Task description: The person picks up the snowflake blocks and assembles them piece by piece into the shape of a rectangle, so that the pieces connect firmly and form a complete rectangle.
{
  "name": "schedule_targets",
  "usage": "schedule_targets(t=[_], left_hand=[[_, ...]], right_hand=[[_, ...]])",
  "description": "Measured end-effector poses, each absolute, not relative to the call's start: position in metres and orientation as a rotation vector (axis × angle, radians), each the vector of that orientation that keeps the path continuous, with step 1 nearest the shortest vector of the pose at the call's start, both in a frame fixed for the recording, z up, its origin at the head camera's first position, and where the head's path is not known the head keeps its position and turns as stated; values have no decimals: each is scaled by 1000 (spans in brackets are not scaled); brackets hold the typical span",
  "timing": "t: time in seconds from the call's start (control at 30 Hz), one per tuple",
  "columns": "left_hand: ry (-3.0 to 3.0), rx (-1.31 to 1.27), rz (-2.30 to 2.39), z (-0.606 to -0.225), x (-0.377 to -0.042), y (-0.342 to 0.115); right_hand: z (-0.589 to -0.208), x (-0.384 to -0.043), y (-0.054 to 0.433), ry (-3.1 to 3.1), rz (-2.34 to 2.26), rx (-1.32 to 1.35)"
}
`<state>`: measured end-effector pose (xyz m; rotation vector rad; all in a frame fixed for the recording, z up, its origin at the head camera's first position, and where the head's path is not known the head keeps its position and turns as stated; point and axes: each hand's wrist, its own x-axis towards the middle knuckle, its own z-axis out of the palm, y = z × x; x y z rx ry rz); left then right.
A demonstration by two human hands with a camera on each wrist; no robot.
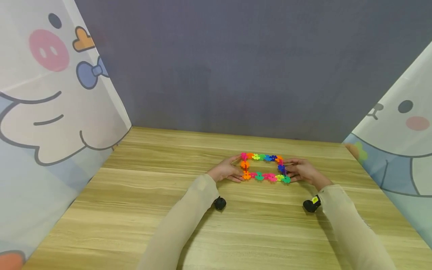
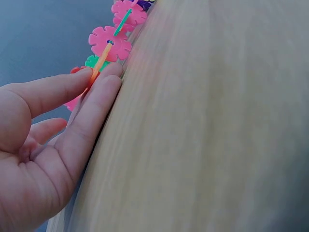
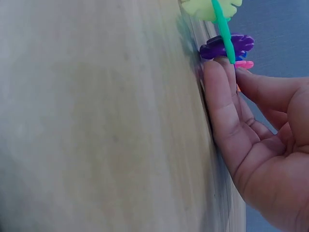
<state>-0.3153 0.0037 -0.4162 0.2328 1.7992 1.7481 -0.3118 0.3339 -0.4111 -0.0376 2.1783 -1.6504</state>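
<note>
Colourful flower-shaped snowflake discs are joined into a rectangular frame (image 1: 259, 176) on the wooden table, its middle open. At its left side, my left hand (image 1: 227, 171) pinches the frame between thumb and fingers. The left wrist view has the thumb tip against an orange disc (image 2: 102, 57), seen edge-on, with pink discs (image 2: 99, 42) beyond. My right hand (image 1: 304, 172) pinches the opposite side, near a blue disc (image 1: 281, 168). Close to those fingertips, the right wrist view shows a purple disc (image 3: 215, 49), an edge-on green disc (image 3: 224, 36) and a pale yellow disc (image 3: 198, 7).
The wood-grain table (image 1: 152, 202) reaches back to a dark grey panel (image 1: 236, 67). Cloths printed with cartoon animals hang on the left (image 1: 20, 180) and right (image 1: 405, 157). Black wrist devices (image 1: 220, 203) sit under both cuffs.
</note>
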Motion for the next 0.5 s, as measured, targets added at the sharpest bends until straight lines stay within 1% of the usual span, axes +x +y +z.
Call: schedule_targets(t=[0.27,0.5], left_hand=[[1777,240,1745,-418,-316,0],[1790,251,1696,-413,-316,-24]], right_hand=[[-411,-310,339,2184,-1639,-64],[-405,-302,344,2172,-1643,-90]])
